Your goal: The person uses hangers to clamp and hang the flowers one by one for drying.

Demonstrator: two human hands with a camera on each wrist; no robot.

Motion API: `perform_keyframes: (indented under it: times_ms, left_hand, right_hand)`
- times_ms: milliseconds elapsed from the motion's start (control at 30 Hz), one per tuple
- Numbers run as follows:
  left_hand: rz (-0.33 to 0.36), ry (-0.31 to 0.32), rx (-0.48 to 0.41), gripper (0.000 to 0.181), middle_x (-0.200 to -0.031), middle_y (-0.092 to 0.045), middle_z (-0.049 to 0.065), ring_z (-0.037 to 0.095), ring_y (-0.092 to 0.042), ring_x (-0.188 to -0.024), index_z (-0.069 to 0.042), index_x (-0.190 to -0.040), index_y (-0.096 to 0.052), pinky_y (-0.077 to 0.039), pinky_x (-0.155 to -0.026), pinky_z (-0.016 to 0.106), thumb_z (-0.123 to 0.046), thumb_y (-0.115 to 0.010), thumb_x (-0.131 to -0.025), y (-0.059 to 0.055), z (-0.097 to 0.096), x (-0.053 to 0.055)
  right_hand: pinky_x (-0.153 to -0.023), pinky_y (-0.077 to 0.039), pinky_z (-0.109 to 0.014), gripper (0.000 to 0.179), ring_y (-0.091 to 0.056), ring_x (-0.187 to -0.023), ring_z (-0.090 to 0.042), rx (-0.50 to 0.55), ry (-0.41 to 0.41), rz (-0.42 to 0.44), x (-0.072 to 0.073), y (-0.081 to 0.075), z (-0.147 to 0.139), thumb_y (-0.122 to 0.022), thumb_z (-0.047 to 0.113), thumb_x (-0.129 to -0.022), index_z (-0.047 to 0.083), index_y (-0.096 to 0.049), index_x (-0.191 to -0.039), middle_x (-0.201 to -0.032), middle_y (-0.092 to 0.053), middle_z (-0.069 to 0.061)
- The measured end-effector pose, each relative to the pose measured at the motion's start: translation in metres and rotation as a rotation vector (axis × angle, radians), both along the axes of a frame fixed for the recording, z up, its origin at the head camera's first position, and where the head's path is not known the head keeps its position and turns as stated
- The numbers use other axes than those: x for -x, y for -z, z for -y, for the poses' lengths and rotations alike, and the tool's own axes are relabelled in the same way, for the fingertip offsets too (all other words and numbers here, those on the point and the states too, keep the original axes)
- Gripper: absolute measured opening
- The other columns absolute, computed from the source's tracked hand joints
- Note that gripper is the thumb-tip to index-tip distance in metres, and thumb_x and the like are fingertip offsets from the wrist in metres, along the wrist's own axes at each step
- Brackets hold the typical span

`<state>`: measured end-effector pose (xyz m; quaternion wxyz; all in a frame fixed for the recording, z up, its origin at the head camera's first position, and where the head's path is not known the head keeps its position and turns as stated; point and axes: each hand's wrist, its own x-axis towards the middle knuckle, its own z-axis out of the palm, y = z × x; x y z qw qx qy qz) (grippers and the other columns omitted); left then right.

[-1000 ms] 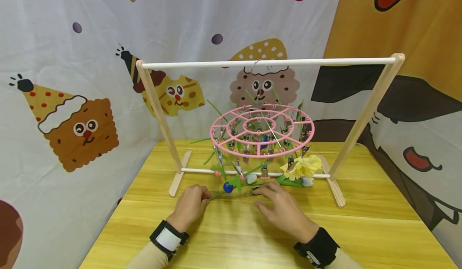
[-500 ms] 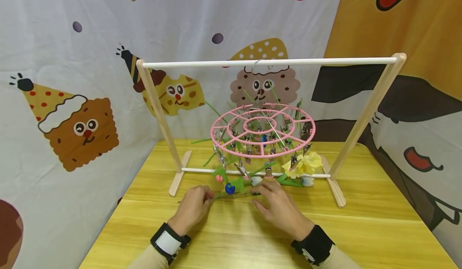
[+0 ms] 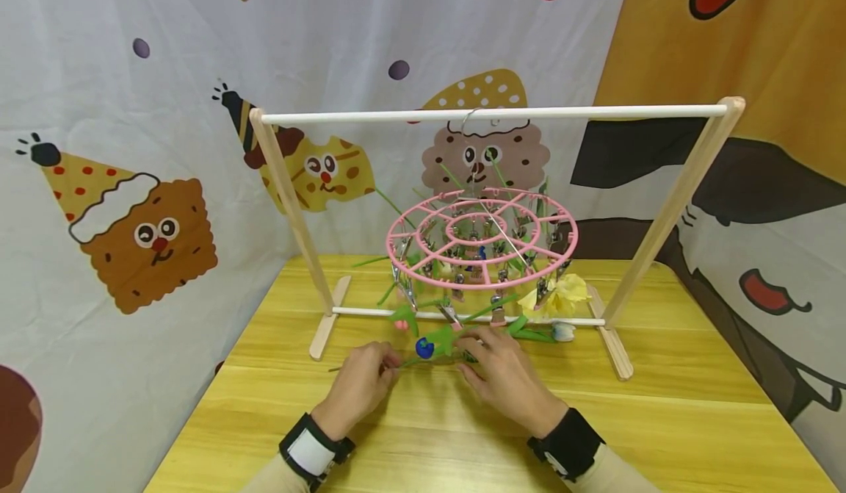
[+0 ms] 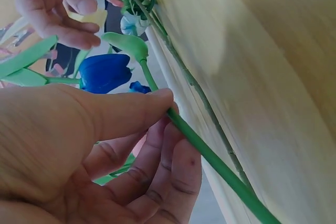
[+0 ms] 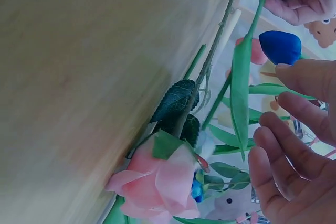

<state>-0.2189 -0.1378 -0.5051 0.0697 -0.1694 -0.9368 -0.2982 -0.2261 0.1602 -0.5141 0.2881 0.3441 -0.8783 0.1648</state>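
My left hand [image 3: 362, 379] pinches a green artificial flower stem [image 4: 210, 156] between thumb and fingertips, just above the table. A long green leaf [image 5: 241, 87] hangs from that stem; whether it bears a bloom is hidden. My right hand [image 3: 509, 375] has loosely bent, parted fingers and holds nothing, close to the leaves. A blue tulip [image 4: 105, 73] hangs between the hands, also seen as a small blue bloom [image 3: 424, 347] in the head view. On the table lies a pink rose [image 5: 157, 177], its thin brownish stem [image 4: 205, 103] running beside the held one.
A pink round clip hanger [image 3: 482, 286] with several metal clips and clipped flowers hangs from a white rod [image 3: 370, 117] on a wooden stand [image 3: 674, 214]. A yellow flower [image 3: 560, 298] hangs at right; a pale blue tulip [image 3: 563, 331] is below it.
My left hand has shifted slightly right, still pinching the stem. The right hand has moved a little left. The hanger and its clips have turned slightly, and the blue tulip has drifted right.
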Motion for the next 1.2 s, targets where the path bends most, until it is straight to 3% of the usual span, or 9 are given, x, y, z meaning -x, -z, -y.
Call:
perform_keyframes:
  times_ms: [233,500,700,900,1200]
  left_hand:
    - [-0.036,0.017,-0.015,0.022,-0.095,-0.083,0.002,0.006,-0.072,-0.083,-0.009,-0.101,-0.085,-0.060,-0.070,0.020,0.011,-0.087,-0.095,-0.003,-0.006,-0.005]
    - [-0.100,0.064,-0.030,0.024,-0.095,-0.084,0.003,0.010,-0.076,-0.083,-0.009,-0.100,-0.085,-0.063,-0.071,0.023,0.014,-0.086,-0.092,-0.006,-0.015,-0.011]
    - [-0.068,0.087,-0.048,0.023,-0.095,-0.084,0.001,0.007,-0.074,-0.085,-0.010,-0.100,-0.086,-0.062,-0.072,0.023,0.012,-0.085,-0.094,-0.008,-0.020,-0.013]
    - [-0.053,0.109,-0.055,0.022,-0.098,-0.083,0.001,0.007,-0.074,-0.087,-0.011,-0.102,-0.085,-0.062,-0.074,0.022,0.011,-0.086,-0.095,-0.005,-0.025,-0.013]
    - [-0.027,0.128,-0.049,0.019,-0.102,-0.085,0.001,0.010,-0.078,-0.094,-0.010,-0.104,-0.087,-0.064,-0.078,0.025,0.007,-0.086,-0.098,-0.005,-0.029,-0.013]
  right_hand:
    - [-0.102,-0.069,-0.046,0.042,-0.076,-0.117,-0.024,-0.032,0.012,-0.035,0.001,-0.002,0.001,-0.104,0.021,-0.092,0.016,-0.083,-0.128,-0.133,-0.079,-0.004]
    - [-0.087,-0.055,-0.041,0.034,-0.066,-0.098,-0.022,-0.092,0.059,-0.090,-0.001,-0.002,0.003,-0.107,0.026,-0.087,0.018,-0.078,-0.101,-0.104,-0.074,0.000]
    - [-0.093,-0.058,-0.044,0.032,-0.069,-0.100,-0.024,-0.136,0.080,-0.089,-0.003,0.000,0.004,-0.109,0.030,-0.084,0.017,-0.080,-0.088,-0.109,-0.083,-0.006]
    - [-0.088,-0.054,-0.041,0.032,-0.064,-0.090,-0.021,-0.149,0.076,-0.067,-0.004,0.004,0.003,-0.108,0.031,-0.085,0.017,-0.080,-0.077,-0.093,-0.075,-0.001]
    - [-0.084,-0.045,-0.034,0.022,-0.074,-0.095,-0.017,-0.124,0.080,-0.004,-0.008,0.005,0.001,-0.105,0.027,-0.089,0.019,-0.084,-0.086,-0.093,-0.076,0.004]
